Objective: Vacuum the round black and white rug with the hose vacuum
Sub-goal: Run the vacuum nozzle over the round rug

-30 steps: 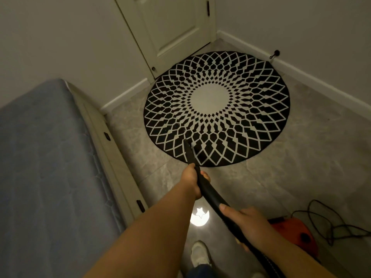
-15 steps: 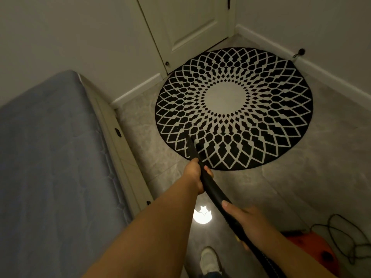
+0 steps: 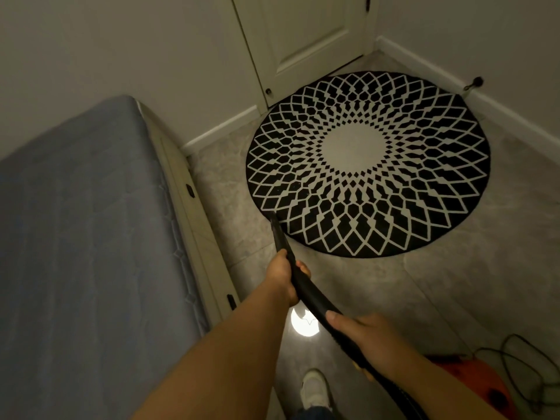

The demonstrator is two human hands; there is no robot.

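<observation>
While both the left hand [image 3: 286,275] and right hand [image 3: 368,336] grip the black hose [image 3: 306,287], its nozzle touches the round rug's [image 3: 368,163] near-left edge. The rug lies on grey tile floor [image 3: 454,298] between a bed [image 3: 85,237] and a closed door [image 3: 303,34].

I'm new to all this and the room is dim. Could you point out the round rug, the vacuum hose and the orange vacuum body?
round rug [image 3: 354,148], head view, on its plain white middle.
vacuum hose [image 3: 310,298], head view, on the black tube between the two hands.
orange vacuum body [image 3: 472,378], head view, on its top shell, lower right.

One rug [image 3: 368,164], one hose [image 3: 306,286], two hands [image 3: 285,275] [image 3: 368,338], one bed [image 3: 85,253], one door [image 3: 303,34], one shoe [image 3: 315,389], one orange vacuum [image 3: 472,380], one cord [image 3: 521,371].
</observation>
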